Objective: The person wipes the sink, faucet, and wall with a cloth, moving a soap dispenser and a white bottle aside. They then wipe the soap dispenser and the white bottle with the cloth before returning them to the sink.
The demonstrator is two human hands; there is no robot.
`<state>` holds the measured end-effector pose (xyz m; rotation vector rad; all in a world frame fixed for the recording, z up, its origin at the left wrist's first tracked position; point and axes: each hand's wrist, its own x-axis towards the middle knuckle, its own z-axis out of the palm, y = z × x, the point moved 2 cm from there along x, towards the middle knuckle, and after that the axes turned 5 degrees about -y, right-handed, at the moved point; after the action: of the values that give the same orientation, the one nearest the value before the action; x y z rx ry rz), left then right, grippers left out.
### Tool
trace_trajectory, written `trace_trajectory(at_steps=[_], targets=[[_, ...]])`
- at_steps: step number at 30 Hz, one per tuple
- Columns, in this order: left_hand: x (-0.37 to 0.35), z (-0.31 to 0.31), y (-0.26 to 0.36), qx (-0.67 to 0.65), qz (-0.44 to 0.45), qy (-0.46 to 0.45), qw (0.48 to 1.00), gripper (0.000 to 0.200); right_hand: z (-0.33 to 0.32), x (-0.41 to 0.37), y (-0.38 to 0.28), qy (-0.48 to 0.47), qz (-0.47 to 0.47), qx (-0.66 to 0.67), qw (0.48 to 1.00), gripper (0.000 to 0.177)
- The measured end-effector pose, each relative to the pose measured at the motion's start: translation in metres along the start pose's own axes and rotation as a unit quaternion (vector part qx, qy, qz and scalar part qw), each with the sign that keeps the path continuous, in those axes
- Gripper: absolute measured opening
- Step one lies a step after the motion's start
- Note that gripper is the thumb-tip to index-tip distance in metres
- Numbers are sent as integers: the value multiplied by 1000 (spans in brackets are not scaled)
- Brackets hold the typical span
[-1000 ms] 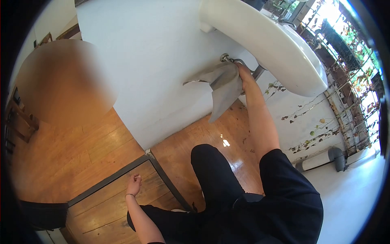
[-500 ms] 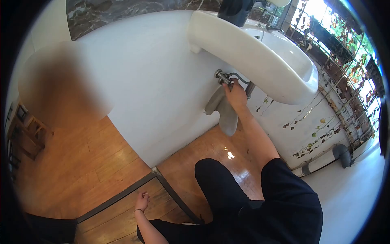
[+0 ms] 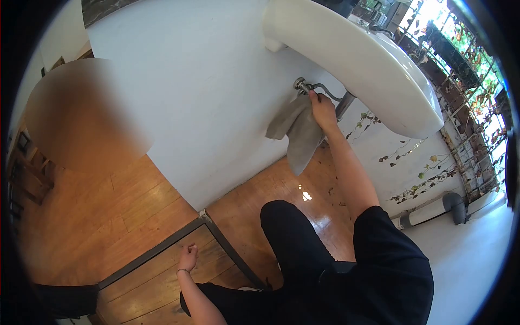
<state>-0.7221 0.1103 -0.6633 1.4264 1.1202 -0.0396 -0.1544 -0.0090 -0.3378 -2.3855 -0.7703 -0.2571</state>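
Note:
Under the washbasin (image 3: 363, 59), my right hand (image 3: 323, 111) is closed on a grey cloth (image 3: 304, 138), which hangs down in two flaps. My fingers are right at a metal water valve (image 3: 301, 85) on the white wall, and the cloth touches or lies close to it. From the valve a flexible hose (image 3: 327, 92) runs up behind the basin, beside a metal drain pipe (image 3: 344, 105). Low on the left, my left hand (image 3: 188, 258) hovers near my knee with its fingers curled and nothing visible in them.
A dark metal frame (image 3: 157, 250) borders the wooden floor (image 3: 135, 206). Dry vines (image 3: 417, 184) cling to the wall on the right, above a white and grey pipe (image 3: 433, 211). A wooden chair (image 3: 32, 173) stands far left. Part of the left side is blurred.
The cloth's lower flaps have swung left and spread wider as my right hand shifts slightly. My view has tilted, so the basin sits higher. My left hand stays curled near my knee.

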Motion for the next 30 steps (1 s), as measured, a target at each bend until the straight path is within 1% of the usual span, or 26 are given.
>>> trace_trajectory(at_steps=[1,2,3,4,5,6,7,8,9,10,11,12,13,14,15,19,21,25,28,30], targets=[[1,0,-1,2,5,1,1000,45,0,0,0,-1,0,-1,1000,48],[3,0,-3,5,10,2,1000,45,2,1,3,-48,62,180,981,49],[2,0,-1,4,10,1,1000,45,4,0,2,-93,123,354,922,50],[2,1,2,5,9,1,1000,43,2,1,-1,-93,123,354,923,50],[1,1,4,7,8,1,1000,41,2,0,-3,-132,172,457,863,51],[0,2,4,7,9,0,1000,41,4,0,-3,-167,219,552,787,52],[-1,2,6,14,7,2,1000,41,3,1,-2,-166,219,552,787,52],[-1,2,7,22,7,4,1000,42,2,2,-2,-186,220,561,776,53],[2,3,3,23,8,3,1000,42,1,2,-1,-205,221,569,765,54],[6,2,-4,16,14,3,1000,44,-2,0,-4,-203,221,570,765,54],[10,1,-10,9,21,4,1000,47,-7,0,-6,-160,190,401,882,53],[9,0,-8,11,22,6,1000,47,-11,-1,-8,-109,150,215,959,53],[7,0,-8,10,20,7,1000,46,-8,-5,-7,-110,150,217,958,53],[5,1,-8,9,17,8,1000,46,-7,-9,-9,-73,81,78,991,52],[4,1,-8,9,17,11,1000,46,-7,-14,-14,-35,9,-63,997,52],[-2,0,-4,12,17,18,1000,45,-11,-22,-18,-19,21,-87,996,47],[-2,-1,-3,17,10,17,1000,44,-13,-20,-16,-45,-2,-59,997,47],[4,1,-8,19,0,5,1000,44,-14,-18,-15,-66,21,-58,996,48],[4,2,-3,26,-6,4,1000,45,-13,-14,-13,-74,18,-39,996,49],[5,2,0,36,-13,4,999,45,-11,-11,-10,-86,10,-15,996,53]])
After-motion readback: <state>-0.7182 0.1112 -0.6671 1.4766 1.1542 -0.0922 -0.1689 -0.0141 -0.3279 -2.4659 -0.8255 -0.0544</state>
